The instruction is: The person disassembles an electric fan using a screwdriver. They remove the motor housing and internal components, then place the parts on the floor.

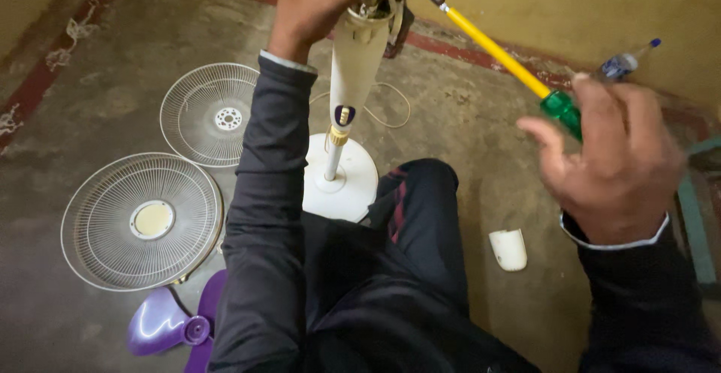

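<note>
A white pedestal fan is being worked on at the far middle of the concrete floor, its round base resting there. Two wire grilles and a purple blade are lying by the left edge. The fan's head is being gripped by the left hand. A yellow-shafted screwdriver is being held by the right hand, closed around its green handle; it is best kept in line with the screw.
</note>
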